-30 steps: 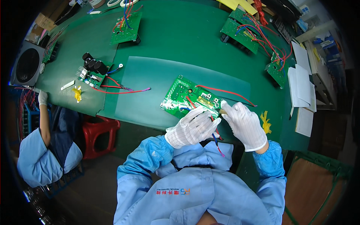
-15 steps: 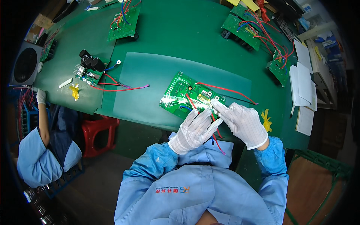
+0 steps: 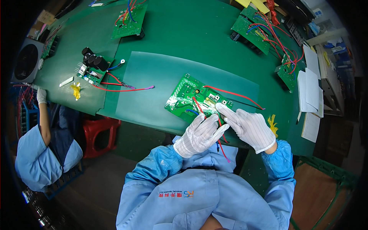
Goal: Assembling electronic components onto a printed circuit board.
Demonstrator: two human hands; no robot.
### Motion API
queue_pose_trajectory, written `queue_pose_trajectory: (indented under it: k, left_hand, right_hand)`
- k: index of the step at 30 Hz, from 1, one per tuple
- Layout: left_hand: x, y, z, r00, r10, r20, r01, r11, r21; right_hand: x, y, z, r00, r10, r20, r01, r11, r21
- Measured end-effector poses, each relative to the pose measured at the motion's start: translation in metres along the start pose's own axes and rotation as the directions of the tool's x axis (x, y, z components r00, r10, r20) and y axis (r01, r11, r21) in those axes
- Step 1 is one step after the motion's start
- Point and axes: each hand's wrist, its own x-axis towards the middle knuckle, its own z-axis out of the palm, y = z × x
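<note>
- Hands first: left hand (image 3: 200, 135) in white glove, fingers bunched and pinched on the red wire (image 3: 221, 142) at the near edge of the green circuit board (image 3: 191, 97); wrist bent up, blue sleeve coming from below.
- Right hand (image 3: 250, 127) gloved too, palm down, index finger stretched toward the board's near right corner, fingertip touching it; rest of the fingers loosely curled. Can't tell if it grips anything.
- Both hands meet just off the board's near edge, fingertips touching.
- Board lies flat, tilted diagonally, on the translucent mat (image 3: 153, 80) near the table's front edge. Red lead runs from it to the right; another red wire with a purple end hangs below the hands over the table edge.
- Versus a second ago: hands have dropped slightly toward the person, left fingers now closed tighter over the wire; board sits in the same spot on the mat.
- Surface: green table (image 3: 199, 34). Second board with black capacitors (image 3: 92, 66) and red leads to the left, well apart. More wired boards (image 3: 128, 16) at the far edge and far right (image 3: 253, 28).
- White paper stack (image 3: 311, 84) at the right edge. Yellow tape scrap (image 3: 273, 124) just beside the right hand.
- Room: co-worker in blue coat (image 3: 38, 153) at left, red stool (image 3: 100, 132) near, grey fan (image 3: 26, 61) on the table's left end.
</note>
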Motion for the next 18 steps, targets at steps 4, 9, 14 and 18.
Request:
queue_pose_trajectory:
  k: [4, 9, 14, 18]
  left_hand:
    - [-0.003, 0.001, 0.002, 0.999, -0.029, 0.014, 0.030, 0.999, -0.037]
    - [-0.002, 0.001, 0.003, 0.999, -0.028, -0.017, 0.027, 0.999, -0.033]
    - [0.004, -0.002, -0.002, 1.000, -0.027, 0.013, 0.028, 0.995, -0.091]
    - [0.005, 0.000, 0.000, 1.000, -0.025, -0.016, 0.024, 0.998, -0.065]
  right_hand:
    - [0.005, -0.008, 0.001, 0.999, 0.018, -0.051, -0.019, 0.999, -0.027]
    - [0.005, -0.009, 0.014, 0.992, 0.021, -0.127, -0.024, 0.999, -0.022]
    - [0.014, -0.001, 0.033, 0.935, -0.017, -0.354, 0.115, 0.959, 0.260]
    - [0.023, -0.002, 0.012, 0.880, 0.070, -0.469, 0.179, 0.866, 0.466]
